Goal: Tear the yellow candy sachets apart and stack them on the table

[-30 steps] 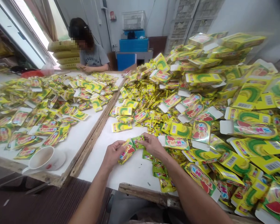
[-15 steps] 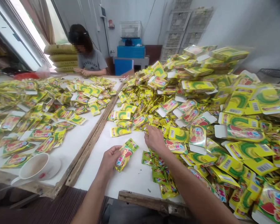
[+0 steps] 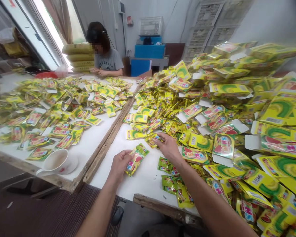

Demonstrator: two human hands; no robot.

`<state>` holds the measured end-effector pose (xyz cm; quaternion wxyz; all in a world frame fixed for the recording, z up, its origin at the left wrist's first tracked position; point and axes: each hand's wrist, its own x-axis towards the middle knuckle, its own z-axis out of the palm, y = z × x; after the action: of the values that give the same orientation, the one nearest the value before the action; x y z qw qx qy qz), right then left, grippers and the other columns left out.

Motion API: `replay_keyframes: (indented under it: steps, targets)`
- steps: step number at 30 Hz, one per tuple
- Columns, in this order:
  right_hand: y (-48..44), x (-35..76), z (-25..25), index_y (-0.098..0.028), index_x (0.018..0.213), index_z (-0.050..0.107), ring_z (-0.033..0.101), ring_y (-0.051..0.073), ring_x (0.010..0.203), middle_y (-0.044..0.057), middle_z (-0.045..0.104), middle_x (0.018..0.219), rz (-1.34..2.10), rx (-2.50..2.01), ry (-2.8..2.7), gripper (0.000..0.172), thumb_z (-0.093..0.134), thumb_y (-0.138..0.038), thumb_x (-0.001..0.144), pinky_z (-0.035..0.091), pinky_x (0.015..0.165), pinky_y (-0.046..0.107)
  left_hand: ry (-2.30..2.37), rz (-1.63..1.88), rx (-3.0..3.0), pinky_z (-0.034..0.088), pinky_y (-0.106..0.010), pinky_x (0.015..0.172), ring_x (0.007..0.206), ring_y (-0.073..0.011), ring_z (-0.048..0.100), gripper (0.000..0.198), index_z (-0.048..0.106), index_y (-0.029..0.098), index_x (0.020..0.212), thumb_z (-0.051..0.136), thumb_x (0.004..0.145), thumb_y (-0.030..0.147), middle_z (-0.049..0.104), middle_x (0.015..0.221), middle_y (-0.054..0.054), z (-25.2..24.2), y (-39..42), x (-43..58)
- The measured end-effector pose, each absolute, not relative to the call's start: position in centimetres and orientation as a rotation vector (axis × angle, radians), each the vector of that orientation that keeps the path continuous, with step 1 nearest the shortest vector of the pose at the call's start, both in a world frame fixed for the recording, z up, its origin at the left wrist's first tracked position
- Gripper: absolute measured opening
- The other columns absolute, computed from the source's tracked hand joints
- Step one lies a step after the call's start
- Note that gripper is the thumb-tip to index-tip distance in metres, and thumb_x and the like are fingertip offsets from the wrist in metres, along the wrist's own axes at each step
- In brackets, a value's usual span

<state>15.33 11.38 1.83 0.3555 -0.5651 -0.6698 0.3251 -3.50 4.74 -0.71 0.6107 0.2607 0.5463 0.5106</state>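
My left hand (image 3: 119,165) is closed on a small yellow candy box (image 3: 134,163) printed with a watermelon, thumb lying across its face. A green sachet (image 3: 143,149) sticks out at the box's upper end. Just right of it, my right hand (image 3: 169,148) pinches a yellow sachet (image 3: 151,141) between thumb and fingers, at the front edge of the sachet heap (image 3: 165,103). Below my right wrist, several green sachets (image 3: 169,184) lie on the white tabletop (image 3: 143,186), partly covered by my forearm.
A tall pile of candy boxes (image 3: 227,89) rises on the right. Across the wooden rail (image 3: 108,138), more boxes (image 3: 59,131) are scattered beside a white cup (image 3: 58,163). A co-worker (image 3: 108,61) sits at the far side. A wooden edge strip (image 3: 160,207) runs along the front.
The view has swung left, so everything sits further right. My right hand has drawn back slightly from the heap, and a yellow sachet now shows in its fingers. My left hand keeps the box.
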Motion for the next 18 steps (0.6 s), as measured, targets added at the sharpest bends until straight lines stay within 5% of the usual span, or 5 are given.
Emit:
replay_keyframes:
  steps: [3, 10, 18]
  targets:
    - [10.0, 14.7, 1.4, -0.018, 0.078, 0.056, 0.053, 0.014, 0.066, 0.0, 0.06, 0.072, 1.15, -1.251, -1.501, 0.028, 0.06, -0.044, 0.07, 0.041, 0.06, 0.025, 1.228, 1.192, 0.643, 0.049, -0.024, 0.055, 0.057, -0.0158, 0.065, 0.043, 0.063, 0.014, 0.088, 0.079, 0.055, 0.037, 0.072, 0.068, -0.003, -0.6, 4.4, -3.2]
    - [8.6, 14.3, 0.2, -0.018, 0.061, 0.055, 0.039, 0.01, 0.051, -0.005, 0.044, 0.052, 1.291, -1.298, -1.608, 0.028, 0.065, -0.044, 0.065, 0.031, 0.049, 0.022, 1.216, 1.115, 0.839, 0.05, -0.025, 0.061, 0.065, -0.0172, 0.067, 0.04, 0.066, 0.013, 0.088, 0.078, 0.058, 0.036, 0.073, 0.079, -0.006, -0.4, 3.9, -3.1]
    - [7.3, 14.0, 1.3, -0.02, 0.074, 0.062, 0.055, 0.015, 0.064, 0.001, 0.064, 0.071, 0.886, -1.303, -1.634, 0.015, 0.059, -0.034, 0.075, 0.042, 0.063, 0.026, 1.18, 1.164, 0.676, 0.052, -0.027, 0.062, 0.066, -0.0185, 0.067, 0.048, 0.064, 0.013, 0.092, 0.082, 0.052, 0.031, 0.073, 0.08, -0.006, -0.2, 4.2, -2.1]
